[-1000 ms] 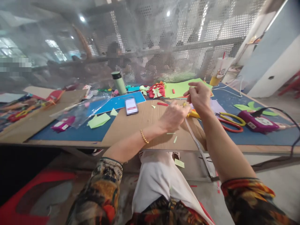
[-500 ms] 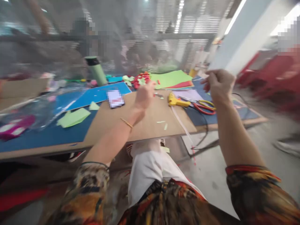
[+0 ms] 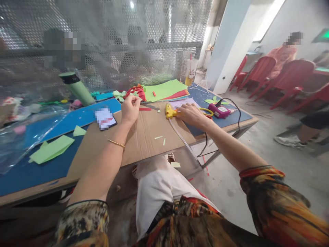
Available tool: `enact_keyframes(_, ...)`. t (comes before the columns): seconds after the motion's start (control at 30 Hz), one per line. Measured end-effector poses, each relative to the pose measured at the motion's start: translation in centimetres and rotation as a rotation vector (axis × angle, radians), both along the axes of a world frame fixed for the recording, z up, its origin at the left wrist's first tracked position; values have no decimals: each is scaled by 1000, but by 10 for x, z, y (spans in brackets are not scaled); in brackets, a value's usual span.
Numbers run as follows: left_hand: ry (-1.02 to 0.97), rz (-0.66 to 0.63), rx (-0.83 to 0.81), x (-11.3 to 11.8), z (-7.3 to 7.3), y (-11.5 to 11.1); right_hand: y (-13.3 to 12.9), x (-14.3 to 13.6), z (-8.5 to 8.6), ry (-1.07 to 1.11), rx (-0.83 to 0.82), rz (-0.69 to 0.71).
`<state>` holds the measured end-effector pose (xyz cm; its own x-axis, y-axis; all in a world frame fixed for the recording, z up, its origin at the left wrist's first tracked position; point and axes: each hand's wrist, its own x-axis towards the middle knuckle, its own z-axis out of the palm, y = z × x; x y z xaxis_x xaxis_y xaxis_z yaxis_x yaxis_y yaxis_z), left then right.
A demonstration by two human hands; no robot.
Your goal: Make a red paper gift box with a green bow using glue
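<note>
My left hand (image 3: 130,109) is above the back of the brown cardboard (image 3: 138,140), thumb and fingertips pinched together; anything between them is too small to name. Beside it lie a red strip (image 3: 145,109) and a grey blade-like tool (image 3: 151,106). My right hand (image 3: 191,115) rests over the handle of the yellow glue gun (image 3: 169,111), fingers bent downward. Yellow-handled scissors (image 3: 207,111) lie partly hidden behind that hand. How firmly the fingers hold the glue gun is hard to see.
A phone (image 3: 105,118), green paper (image 3: 52,149) and a green bottle (image 3: 78,90) are on the left. Green sheets (image 3: 166,89) lie at the back, near a drink cup (image 3: 190,72). A purple box (image 3: 219,110) with a black cable sits right. A person (image 3: 281,58) is among red chairs.
My right hand has come down from the air onto the glue gun and scissors area. My left hand stays pinched near the red pieces. The view has turned to the right.
</note>
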<state>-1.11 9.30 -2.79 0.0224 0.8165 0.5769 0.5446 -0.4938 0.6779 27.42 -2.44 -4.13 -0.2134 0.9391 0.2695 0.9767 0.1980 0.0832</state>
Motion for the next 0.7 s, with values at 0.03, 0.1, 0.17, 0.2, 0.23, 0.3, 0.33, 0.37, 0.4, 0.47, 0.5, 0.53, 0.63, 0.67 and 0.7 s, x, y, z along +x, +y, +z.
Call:
enact_keyframes(0.03,0,5,-8,0,1,0,3,-3,-2,-13,-9,2)
enact_keyframes(0.1,9,4,-26,-1,3,-2,7,-6,-6,-5,-4,9)
enact_keyframes(0.17,25,-6,-47,-2,5,-4,9,-5,-8,0,6,13)
enact_keyframes(0.2,36,-9,-55,-3,6,-5,9,-4,-9,2,10,18)
enact_keyframes(0.23,48,-9,-60,-3,6,-6,9,-4,-9,3,14,27)
enact_keyframes(0.3,71,2,-57,-4,5,-6,5,-6,-8,5,19,62)
enact_keyframes(0.33,79,11,-52,-4,4,-6,3,-7,-7,7,21,87)
enact_keyframes(0.37,86,18,-52,-4,3,-5,0,-8,-6,12,23,114)
enact_keyframes(0.4,88,21,-52,-4,2,-4,-3,-9,-5,20,26,143)
enact_keyframes(0.47,90,22,-57,-4,1,-3,-10,-6,-1,47,41,191)
enact_keyframes(0.5,94,20,-59,-4,0,-2,-13,-2,3,66,57,203)
enact_keyframes(0.53,103,17,-60,-4,-1,-2,-16,6,7,87,75,205)
enact_keyframes(0.63,194,3,3,-6,-3,-8,-29,43,23,173,167,147)
enact_keyframes(0.67,257,-16,46,-4,-3,-12,-35,59,29,227,222,103)
enact_keyframes(0.7,349,-46,95,0,-3,-18,-42,76,35,353,299,55)
